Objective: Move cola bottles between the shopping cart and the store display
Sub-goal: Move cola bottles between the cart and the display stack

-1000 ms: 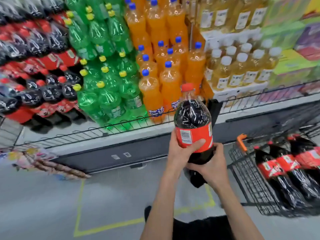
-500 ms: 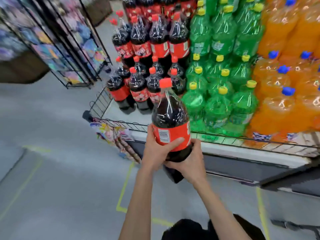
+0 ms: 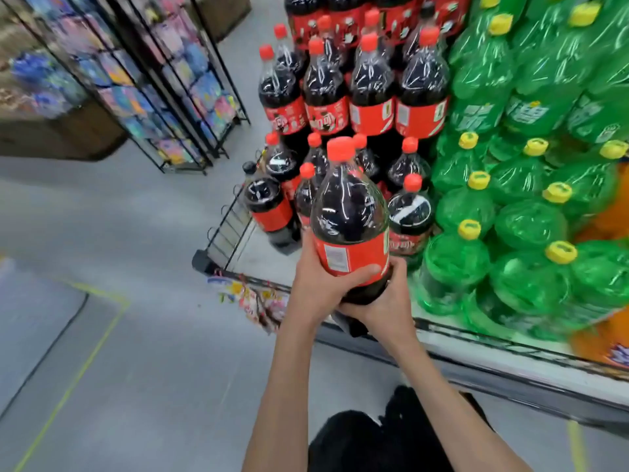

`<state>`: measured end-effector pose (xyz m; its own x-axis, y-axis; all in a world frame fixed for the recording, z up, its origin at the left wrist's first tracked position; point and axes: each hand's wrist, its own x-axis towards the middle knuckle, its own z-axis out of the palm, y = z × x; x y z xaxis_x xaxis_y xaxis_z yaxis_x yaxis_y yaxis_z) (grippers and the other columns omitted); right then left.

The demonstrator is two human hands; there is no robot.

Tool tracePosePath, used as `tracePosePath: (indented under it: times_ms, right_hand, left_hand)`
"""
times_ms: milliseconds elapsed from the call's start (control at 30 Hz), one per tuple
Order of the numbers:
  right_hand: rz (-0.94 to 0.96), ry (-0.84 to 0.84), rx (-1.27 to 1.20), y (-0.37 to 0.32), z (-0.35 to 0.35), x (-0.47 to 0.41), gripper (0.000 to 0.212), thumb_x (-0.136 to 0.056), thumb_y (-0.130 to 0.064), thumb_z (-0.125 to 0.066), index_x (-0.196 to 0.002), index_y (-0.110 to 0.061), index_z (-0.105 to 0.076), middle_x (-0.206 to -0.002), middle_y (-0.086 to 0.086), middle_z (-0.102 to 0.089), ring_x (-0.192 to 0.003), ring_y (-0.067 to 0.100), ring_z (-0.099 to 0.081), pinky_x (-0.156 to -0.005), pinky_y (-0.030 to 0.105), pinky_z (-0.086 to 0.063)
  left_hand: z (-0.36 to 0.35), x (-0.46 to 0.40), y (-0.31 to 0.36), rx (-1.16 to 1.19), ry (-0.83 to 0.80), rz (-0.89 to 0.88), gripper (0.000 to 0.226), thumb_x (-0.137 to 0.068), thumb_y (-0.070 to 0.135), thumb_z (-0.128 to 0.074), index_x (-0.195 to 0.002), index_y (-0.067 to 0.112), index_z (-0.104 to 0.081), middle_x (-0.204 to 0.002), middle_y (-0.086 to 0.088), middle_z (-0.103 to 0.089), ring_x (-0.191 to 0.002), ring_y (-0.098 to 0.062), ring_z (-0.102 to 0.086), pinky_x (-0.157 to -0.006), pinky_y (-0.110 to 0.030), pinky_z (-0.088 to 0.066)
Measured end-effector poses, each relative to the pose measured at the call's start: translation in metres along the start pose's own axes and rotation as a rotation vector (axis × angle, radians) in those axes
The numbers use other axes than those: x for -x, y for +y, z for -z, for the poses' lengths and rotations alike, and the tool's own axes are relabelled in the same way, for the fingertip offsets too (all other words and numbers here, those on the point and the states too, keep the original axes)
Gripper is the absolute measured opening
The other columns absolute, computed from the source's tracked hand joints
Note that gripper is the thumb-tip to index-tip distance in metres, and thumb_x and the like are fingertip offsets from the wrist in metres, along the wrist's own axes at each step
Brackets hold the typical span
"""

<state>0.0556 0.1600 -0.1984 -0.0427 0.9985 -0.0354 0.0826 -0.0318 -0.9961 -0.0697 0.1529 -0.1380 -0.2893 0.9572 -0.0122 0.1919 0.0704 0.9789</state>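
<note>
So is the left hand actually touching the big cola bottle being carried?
Touching. The head view shows the left hand wrapped around the held cola bottle, its thumb pressed across the red label with no gap.

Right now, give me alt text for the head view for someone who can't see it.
Both hands, left hand and right hand, hold a cola bottle upright before the cola display. Green bottles stand to its right, and a wire rack stands across the aisle.

Two bare forearms, no sleeves showing, no watch or rings on the left hand (image 3: 315,284) or right hand (image 3: 386,301), dark black garment (image 3: 391,437) on the lower body, below and behind the hands
</note>
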Motion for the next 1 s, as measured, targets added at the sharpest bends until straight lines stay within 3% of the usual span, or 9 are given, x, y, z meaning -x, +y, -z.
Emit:
tracePosePath:
  times_ms: [133, 233, 333, 433, 567, 667, 733, 867, 1000]
  right_hand:
    - [0.026, 0.047, 0.015, 0.008, 0.001, -0.031, 0.093, -0.045, -0.009, -0.100, -0.107, -0.045, -0.040, -0.104, -0.018, -0.066, -0.092, 0.002, -0.067, -0.071, 0.020, -0.055]
    - [0.019, 0.132, 0.053, 0.021, 0.003, -0.040, 0.096, -0.048, -0.004, -0.098, -0.108, -0.050, -0.039, -0.103, -0.032, -0.063, -0.089, -0.007, -0.065, -0.064, 0.009, -0.050]
    - [-0.026, 0.252, 0.081, 0.034, -0.003, -0.043, 0.088, -0.049, -0.012, -0.097, -0.111, -0.038, -0.040, -0.102, -0.025, -0.065, -0.089, -0.004, -0.065, -0.067, 0.014, -0.050]
    - [-0.102, 0.331, 0.135, 0.047, -0.006, -0.042, 0.089, -0.049, -0.018, -0.096, -0.118, -0.029, -0.041, -0.109, -0.010, -0.068, -0.095, 0.012, -0.068, -0.073, 0.031, -0.055]
    - [-0.141, 0.423, 0.252, 0.059, -0.015, -0.041, 0.095, -0.048, -0.018, -0.096, -0.123, -0.036, -0.042, -0.105, -0.014, -0.069, -0.091, 0.013, -0.067, -0.066, 0.022, -0.049]
    - [-0.212, 0.425, 0.383, 0.068, -0.020, -0.037, 0.091, -0.050, -0.026, -0.096, -0.122, -0.034, -0.042, -0.097, -0.013, -0.070, -0.089, 0.028, -0.069, -0.061, 0.031, -0.045]
    - [-0.272, 0.403, 0.494, 0.071, -0.018, -0.038, 0.093, -0.051, -0.036, -0.093, -0.128, -0.030, -0.041, -0.101, -0.006, -0.073, -0.093, 0.034, -0.069, -0.062, 0.035, -0.045]
    - [-0.370, 0.370, 0.600, 0.075, -0.014, -0.042, 0.099, -0.051, -0.040, -0.091, -0.136, -0.024, -0.044, -0.106, 0.001, -0.074, -0.096, 0.036, -0.069, -0.068, 0.038, -0.052]
    - [-0.457, 0.347, 0.662, 0.079, -0.010, -0.045, 0.080, -0.053, -0.038, -0.090, -0.121, -0.019, -0.052, -0.096, 0.006, -0.075, -0.091, 0.036, -0.071, -0.064, 0.034, -0.048]
  left_hand:
    - [-0.006, -0.036, -0.004, -0.090, -0.102, -0.075, 0.096, -0.053, 0.037, -0.101, -0.129, 0.057, -0.045, -0.133, 0.020, -0.065, -0.125, -0.003, -0.064, -0.102, -0.031, -0.057]
    - [-0.011, -0.060, -0.011, -0.157, -0.238, -0.088, 0.097, -0.053, 0.038, -0.102, -0.134, 0.042, -0.048, -0.129, 0.025, -0.067, -0.123, 0.001, -0.064, -0.103, -0.033, -0.057]
    - [-0.015, -0.081, -0.023, -0.228, -0.373, -0.106, 0.098, -0.049, 0.047, -0.100, -0.133, 0.035, -0.051, -0.127, 0.020, -0.070, -0.121, -0.002, -0.065, -0.105, -0.040, -0.056]
    - [-0.020, -0.089, -0.039, -0.263, -0.436, -0.106, 0.106, -0.044, 0.052, -0.098, -0.136, 0.032, -0.049, -0.130, 0.015, -0.069, -0.124, -0.007, -0.065, -0.108, -0.041, -0.053]
    - [-0.024, -0.094, -0.066, -0.267, -0.480, -0.077, 0.111, -0.042, 0.051, -0.099, -0.139, 0.030, -0.048, -0.130, 0.016, -0.069, -0.124, -0.003, -0.064, -0.107, -0.037, -0.053]
    - [-0.024, -0.094, -0.085, -0.267, -0.486, -0.075, 0.115, -0.043, 0.052, -0.100, -0.143, 0.030, -0.048, -0.129, 0.025, -0.067, -0.123, 0.005, -0.062, -0.104, -0.029, -0.054]
    - [-0.027, -0.095, -0.096, -0.254, -0.475, -0.053, 0.114, -0.044, 0.050, -0.102, -0.143, 0.028, -0.050, -0.130, 0.019, -0.069, -0.124, 0.001, -0.064, -0.105, -0.035, -0.055]
    - [-0.037, -0.097, -0.108, -0.259, -0.486, -0.052, 0.112, -0.044, 0.049, -0.102, -0.141, 0.029, -0.050, -0.128, 0.014, -0.071, -0.122, -0.006, -0.066, -0.103, -0.043, -0.056]
    - [-0.045, -0.095, -0.120, -0.290, -0.497, -0.047, 0.109, -0.042, 0.052, -0.102, -0.136, 0.035, -0.049, -0.126, 0.021, -0.069, -0.119, 0.001, -0.065, -0.103, -0.035, -0.056]
